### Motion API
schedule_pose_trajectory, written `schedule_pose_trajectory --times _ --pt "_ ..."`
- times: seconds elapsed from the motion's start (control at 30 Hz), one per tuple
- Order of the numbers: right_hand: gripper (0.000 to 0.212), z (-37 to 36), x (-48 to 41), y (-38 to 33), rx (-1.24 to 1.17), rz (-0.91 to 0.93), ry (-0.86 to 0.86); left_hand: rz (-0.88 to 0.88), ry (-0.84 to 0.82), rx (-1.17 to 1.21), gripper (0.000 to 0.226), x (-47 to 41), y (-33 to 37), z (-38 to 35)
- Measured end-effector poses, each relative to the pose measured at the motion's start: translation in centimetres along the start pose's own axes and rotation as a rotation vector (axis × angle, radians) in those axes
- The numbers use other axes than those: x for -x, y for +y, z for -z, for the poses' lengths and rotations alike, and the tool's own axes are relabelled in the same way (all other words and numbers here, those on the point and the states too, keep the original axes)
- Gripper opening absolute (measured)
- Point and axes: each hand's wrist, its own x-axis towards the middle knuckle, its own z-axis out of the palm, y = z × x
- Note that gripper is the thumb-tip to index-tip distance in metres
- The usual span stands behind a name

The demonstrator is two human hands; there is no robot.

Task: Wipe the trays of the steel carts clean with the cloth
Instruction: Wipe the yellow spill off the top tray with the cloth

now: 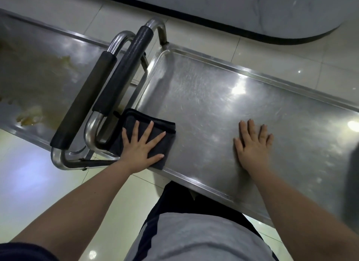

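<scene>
The right tray point(213, 97) is the one being wiped. Its steel looks mostly bright, with fine scratches only. The cloth point(129, 121), dark and folded, lies in the tray's near left corner, against the raised rim. The left grip point(139, 150) presses on it from above with fingers spread and straight, so nothing is pinched. The right grip point(252, 144) lies flat on the bare steel further to the right, fingers also straight, and I think it steadies the cart.

To do this step well, I would keep the palm flat and push the cloth along the rim into the corner, because dirt collects there. After that, long overlapping strokes toward the right end should work. The steadying grip should move away before the cloth arrives, or it will leave marks on the wiped steel.

The left tray point(48, 66) belongs to a second cart and carries a wide brown stain point(38, 82), so most of the work seems to be waiting there. The cloth should be turned to a fresh side for it.

Between the two trays stand two steel handles with dark padding, the left handle point(83, 99) and the right handle point(124, 70), close together. The right one rises just beside the cloth and will hinder strokes to the left. A tiled floor point(252, 52) lies under everything. A dark blur at the right edge cannot be identified.
</scene>
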Motion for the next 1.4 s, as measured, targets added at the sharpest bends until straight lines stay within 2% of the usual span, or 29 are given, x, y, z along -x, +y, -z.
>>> schedule_pose_trajectory --times 0.2,0.5,0.7,0.9,1.2,1.4 --pt "0.061 -0.6 0.0 -0.1 0.038 -0.005 0.027 0.006 0.005 -0.004 0.074 0.2 2.2 -0.1" --pt "0.060 -0.9 -0.3 0.2 0.037 0.008 0.028 -0.134 0.054 0.052 0.076 1.0 15.2 -1.4" --pt "0.062 -1.0 -0.2 0.2 0.008 0.017 0.053 -0.118 0.063 0.029 0.078 0.7 18.9 -1.2" --pt "0.062 -1.1 -0.4 0.6 -0.013 0.022 0.069 -0.133 0.120 0.048 0.079 0.2 16.8 -1.0" --pt "0.063 -1.3 -0.4 0.4 -0.012 0.031 0.089 0.042 0.127 -0.001 0.078 -2.0 5.6 -0.2" --pt "0.066 -0.6 -0.2 -0.8 -0.107 0.076 0.138 0.033 0.139 -0.009 0.079 -2.2 5.3 -0.2"
